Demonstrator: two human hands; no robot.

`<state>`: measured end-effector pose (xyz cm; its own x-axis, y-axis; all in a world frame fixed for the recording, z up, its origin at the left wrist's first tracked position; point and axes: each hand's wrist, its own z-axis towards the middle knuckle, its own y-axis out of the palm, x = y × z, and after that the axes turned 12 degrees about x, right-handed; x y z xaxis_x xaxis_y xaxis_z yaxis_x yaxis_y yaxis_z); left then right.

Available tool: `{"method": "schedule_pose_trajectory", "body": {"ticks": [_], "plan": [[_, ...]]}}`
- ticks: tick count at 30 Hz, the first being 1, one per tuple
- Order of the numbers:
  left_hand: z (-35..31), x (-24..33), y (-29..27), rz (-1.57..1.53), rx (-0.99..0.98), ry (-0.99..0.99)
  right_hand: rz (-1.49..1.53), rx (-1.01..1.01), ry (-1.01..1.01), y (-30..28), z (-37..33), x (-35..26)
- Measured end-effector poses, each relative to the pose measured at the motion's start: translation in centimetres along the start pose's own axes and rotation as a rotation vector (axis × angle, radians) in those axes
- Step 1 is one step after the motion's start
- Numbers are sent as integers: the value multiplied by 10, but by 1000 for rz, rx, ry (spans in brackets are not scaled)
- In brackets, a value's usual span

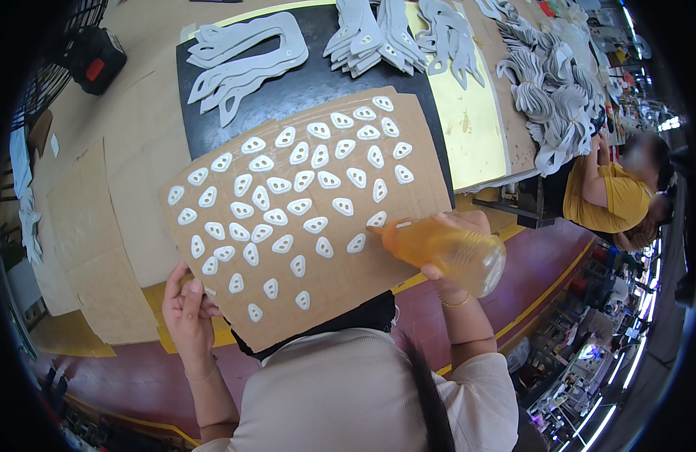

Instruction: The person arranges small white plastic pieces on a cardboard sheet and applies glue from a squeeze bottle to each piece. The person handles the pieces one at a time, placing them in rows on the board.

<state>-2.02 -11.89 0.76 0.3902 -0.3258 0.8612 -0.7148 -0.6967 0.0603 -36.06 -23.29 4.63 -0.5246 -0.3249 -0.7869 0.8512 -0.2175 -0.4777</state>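
Observation:
My right hand (469, 221) is wrapped round a clear squeeze bottle (453, 252) of amber liquid, tilted with its orange nozzle pointing left. The nozzle tip meets or hovers just by a small white piece (377, 219) near the right side of a cardboard sheet (378, 282); contact cannot be told. Several such rounded white pieces, each with small holes, lie spread over the sheet. At the sheet's lower left edge, my left hand (188, 307) is closed on the cardboard, its thumb by the corner. A small pale bit shows beside those fingers.
Beyond the sheet, a black mat (235, 139) bears stacked grey looped cutouts (291, 45). More grey bundles (547, 98) pile up at the right by yellow paper (472, 143). A person in a yellow top (608, 194) works at far right. A black fan (96, 60) stands at upper left.

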Motion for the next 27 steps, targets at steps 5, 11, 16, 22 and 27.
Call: {"method": "schedule_pose_trajectory", "body": {"ticks": [5, 11, 16, 22, 27], "plan": [[-1, 1, 1, -12, 23, -20, 347, 53, 189, 7, -2, 11], [-1, 0, 3, -15, 22, -11, 464, 201, 364, 17, -2, 13], [0, 0, 2, -19, 0, -8, 545, 162, 309, 18, 0, 18], [0, 0, 1, -8, -3, -8, 304, 171, 371, 17, -8, 8], [1, 0, 0, -10, -12, -14, 349, 62, 258, 11, -15, 16]]}}
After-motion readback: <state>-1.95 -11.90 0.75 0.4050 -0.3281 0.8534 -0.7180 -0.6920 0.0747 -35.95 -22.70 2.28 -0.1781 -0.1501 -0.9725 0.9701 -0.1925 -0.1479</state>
